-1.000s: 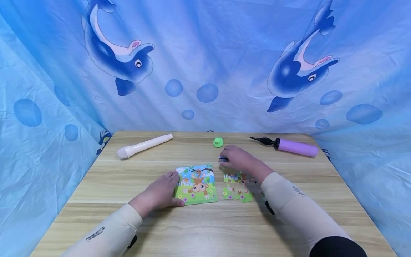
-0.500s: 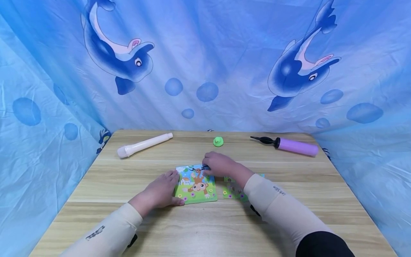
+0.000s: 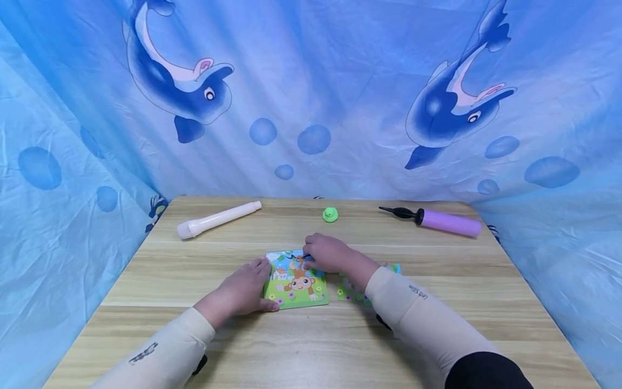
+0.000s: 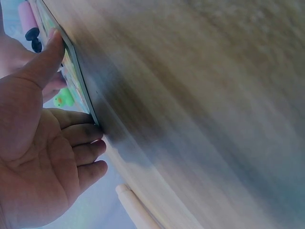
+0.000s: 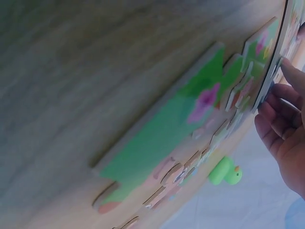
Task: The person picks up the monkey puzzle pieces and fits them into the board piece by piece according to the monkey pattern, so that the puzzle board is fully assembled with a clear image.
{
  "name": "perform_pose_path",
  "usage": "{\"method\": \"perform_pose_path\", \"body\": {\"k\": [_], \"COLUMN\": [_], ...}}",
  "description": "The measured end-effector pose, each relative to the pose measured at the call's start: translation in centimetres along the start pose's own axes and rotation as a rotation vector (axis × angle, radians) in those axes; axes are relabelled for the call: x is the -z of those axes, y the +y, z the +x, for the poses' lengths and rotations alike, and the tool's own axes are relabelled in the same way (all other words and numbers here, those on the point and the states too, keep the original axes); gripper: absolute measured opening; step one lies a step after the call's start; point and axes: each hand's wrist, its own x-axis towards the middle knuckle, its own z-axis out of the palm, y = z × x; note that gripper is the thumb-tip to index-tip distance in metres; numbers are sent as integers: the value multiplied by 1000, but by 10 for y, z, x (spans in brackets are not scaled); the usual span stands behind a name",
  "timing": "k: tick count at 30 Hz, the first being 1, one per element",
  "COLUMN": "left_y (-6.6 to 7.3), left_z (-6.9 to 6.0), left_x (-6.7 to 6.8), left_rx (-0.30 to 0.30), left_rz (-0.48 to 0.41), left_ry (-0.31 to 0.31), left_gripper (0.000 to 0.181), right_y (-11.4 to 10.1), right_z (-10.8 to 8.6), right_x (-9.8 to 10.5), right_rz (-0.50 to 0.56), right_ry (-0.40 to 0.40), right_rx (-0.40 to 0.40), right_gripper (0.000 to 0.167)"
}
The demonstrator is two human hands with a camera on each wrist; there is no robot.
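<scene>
A square monkey-picture puzzle board (image 3: 293, 289) lies on the table. My left hand (image 3: 241, 289) rests along its left edge, thumb at the near corner and fingers at the side; in the left wrist view the fingers of that hand (image 4: 43, 143) are relaxed against the rim. My right hand (image 3: 330, 253) is over the board's upper right corner, pinching a puzzle piece (image 3: 308, 259) between thumb and fingers. The right wrist view has this hand (image 5: 286, 124) at the board's edge. Loose pieces (image 3: 346, 292) lie right of the board, partly hidden under the right forearm; they look large in the right wrist view (image 5: 157, 143).
At the back of the wooden table (image 3: 301, 351) stands a small green duck (image 3: 330, 215). A white microphone-shaped stick (image 3: 218, 219) lies back left, a purple hand pump (image 3: 449, 222) back right. Blue curtain (image 3: 359, 97) with dolphins hangs behind and at both sides.
My right hand has moved left and slightly toward me, from above the loose pieces to the board's upper right, with a piece in its fingers. My left hand has stayed in place.
</scene>
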Motion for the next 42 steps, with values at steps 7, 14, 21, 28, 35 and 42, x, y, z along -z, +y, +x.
{"method": "perform_pose_path", "body": {"k": [7,14,21,28,35,42], "left_y": [0,0,0,0,0,0], "left_z": [1,2,1,2,1,1], "left_x": [-1,-2,-1,-1,-1,-2], "left_rx": [1,-1,3,-1,3,6], "left_rz": [4,8,17,6,-11,-17], "left_ry": [0,-3,-10,-1,2,6], "left_gripper": [104,103,104,103,104,105], "right_y": [-4,-8,-4,0,9,29], "right_z": [0,2,2,-1,-8,-26], "right_x": [2,2,-6,-9,4,14], "right_rz": [5,-16,48,112,304,368], "right_ry": [18,-6,15,41,-11,-43], "right_rx": [1,-29,-41,-38,-57,-126], "right_gripper": [25,25,23,25,34,37]}}
